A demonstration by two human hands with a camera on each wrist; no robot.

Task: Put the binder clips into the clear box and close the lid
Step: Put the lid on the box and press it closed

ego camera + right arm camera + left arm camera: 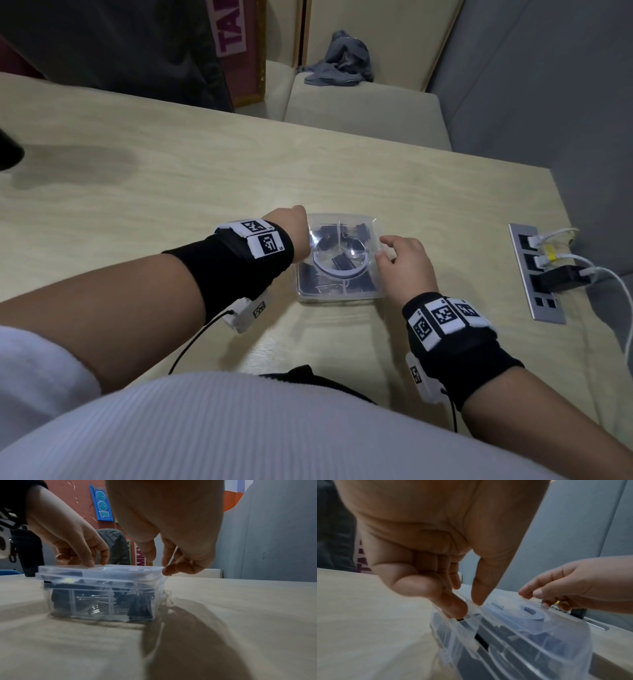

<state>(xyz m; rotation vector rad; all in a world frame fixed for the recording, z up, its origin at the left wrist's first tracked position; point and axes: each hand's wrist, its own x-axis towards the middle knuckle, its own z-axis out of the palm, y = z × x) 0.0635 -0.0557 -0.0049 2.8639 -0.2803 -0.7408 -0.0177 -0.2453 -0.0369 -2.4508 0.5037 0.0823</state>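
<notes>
The clear box [337, 294] stands on the table in front of me, and black binder clips [139, 608] show through its walls. Its clear lid [99, 570] lies on top of it. My left hand [469, 605] pinches the lid's left rim, thumb on top and fingers curled at the edge. My right hand [158, 565] is at the opposite rim: its curled fingers touch the lid's right edge and the thumb hovers just above it. In the head view the left hand [298, 226] hides its own fingers, and the right hand [385, 248] sits at the box's right side.
A recessed socket panel [536, 274] with plugs and white cables sits near the table's right edge. The wooden table [171, 178] stretches left and far. A dark object [10, 150] is at the left border, and a grey cloth [339, 61] lies on the bench beyond.
</notes>
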